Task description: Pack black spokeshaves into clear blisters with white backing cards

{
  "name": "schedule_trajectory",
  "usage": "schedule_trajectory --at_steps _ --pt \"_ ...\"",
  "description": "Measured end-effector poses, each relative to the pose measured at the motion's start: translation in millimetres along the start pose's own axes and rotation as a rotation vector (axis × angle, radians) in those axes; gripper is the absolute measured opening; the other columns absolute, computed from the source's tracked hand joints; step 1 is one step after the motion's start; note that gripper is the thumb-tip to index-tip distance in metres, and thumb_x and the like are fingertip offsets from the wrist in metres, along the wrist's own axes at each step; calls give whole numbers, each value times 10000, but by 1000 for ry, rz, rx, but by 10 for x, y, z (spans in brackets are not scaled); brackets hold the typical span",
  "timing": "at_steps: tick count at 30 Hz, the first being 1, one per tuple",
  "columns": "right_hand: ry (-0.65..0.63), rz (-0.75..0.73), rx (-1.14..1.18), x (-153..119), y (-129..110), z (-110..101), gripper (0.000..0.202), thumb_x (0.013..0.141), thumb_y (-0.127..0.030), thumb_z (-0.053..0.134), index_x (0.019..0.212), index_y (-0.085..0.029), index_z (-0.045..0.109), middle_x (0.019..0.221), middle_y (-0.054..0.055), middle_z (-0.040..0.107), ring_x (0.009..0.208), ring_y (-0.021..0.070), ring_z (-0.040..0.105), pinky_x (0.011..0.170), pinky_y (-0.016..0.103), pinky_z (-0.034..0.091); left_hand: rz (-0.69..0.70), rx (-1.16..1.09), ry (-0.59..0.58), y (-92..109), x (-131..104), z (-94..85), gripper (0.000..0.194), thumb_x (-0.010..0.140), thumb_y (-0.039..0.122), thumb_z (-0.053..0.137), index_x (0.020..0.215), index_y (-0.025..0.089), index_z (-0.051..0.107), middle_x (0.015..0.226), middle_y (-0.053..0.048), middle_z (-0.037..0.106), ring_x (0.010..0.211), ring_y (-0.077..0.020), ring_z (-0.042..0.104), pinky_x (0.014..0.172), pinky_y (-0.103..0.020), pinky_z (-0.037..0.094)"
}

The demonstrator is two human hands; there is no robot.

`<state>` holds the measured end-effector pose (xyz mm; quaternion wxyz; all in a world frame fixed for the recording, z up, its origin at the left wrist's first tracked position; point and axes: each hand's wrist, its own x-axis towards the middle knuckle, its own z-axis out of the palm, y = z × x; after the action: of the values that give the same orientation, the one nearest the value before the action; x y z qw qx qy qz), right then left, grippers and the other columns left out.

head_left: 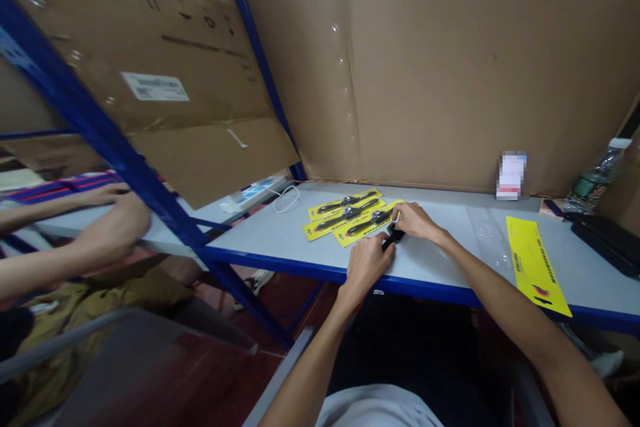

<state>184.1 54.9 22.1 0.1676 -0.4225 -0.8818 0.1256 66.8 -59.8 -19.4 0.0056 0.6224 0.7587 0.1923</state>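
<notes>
My left hand point(369, 260) and my right hand point(417, 221) meet over the grey tabletop point(440, 247), both pinching a small black tool point(394, 236) between the fingers. Just behind them lie three yellow packaging cards point(345, 214), side by side and angled, each carrying a dark tool under clear plastic. The nearest card touches my right hand's fingertips. Much of the black tool is hidden by my fingers.
A loose yellow card point(536, 264) and clear blister shells point(487, 233) lie to the right. Black items point(605, 237) and a water bottle point(595, 177) sit far right. Cardboard walls point(450, 73) stand behind. A power strip point(253, 192) lies left. Another person's arms point(75, 240) work at the left table.
</notes>
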Motion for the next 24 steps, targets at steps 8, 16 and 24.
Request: schedule_trajectory --at_steps 8,16,24 --pt "-52 -50 -33 -3 29 30 232 783 -38 607 905 -169 754 999 84 774 957 201 674 688 228 395 -15 -7 1 -16 14 31 365 969 370 545 1290 239 659 1023 -119 784 1012 -319 724 803 -349 467" --pt "-90 -130 -13 22 48 44 239 800 -51 625 918 -200 771 985 34 770 937 164 664 739 210 404 3 51 -4 -16 17 30 534 979 366 539 1505 282 494 1050 -111 781 1026 -320 720 834 -360 475" --pt "-66 -34 -159 13 43 -87 214 870 -140 608 1006 -190 766 1094 91 770 1038 212 680 776 232 430 14 33 19 -31 12 43 510 975 370 553 1479 299 519 1071 -107 782 1035 -330 722 820 -367 479"
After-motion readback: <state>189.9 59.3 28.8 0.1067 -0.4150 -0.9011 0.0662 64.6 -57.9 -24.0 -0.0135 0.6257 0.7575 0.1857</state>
